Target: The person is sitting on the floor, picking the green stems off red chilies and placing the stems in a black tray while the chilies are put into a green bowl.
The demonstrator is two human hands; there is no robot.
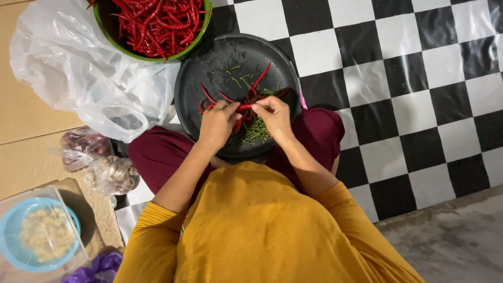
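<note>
Evidently destemming, left hand [217, 121] and right hand [272, 115] pinch one red chili [245, 107] over the black tray [209, 68]; next, a clean stem pull.

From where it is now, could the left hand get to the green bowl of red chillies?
Probably yes. The left hand is on a chilli over the black tray, and the green bowl sits just beyond the tray's far edge, open-topped, with nothing between them.

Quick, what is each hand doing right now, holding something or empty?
Left hand: closed, pinching a red chili over the dark round tray.
Right hand: closed on the same red chili's other end.
</note>
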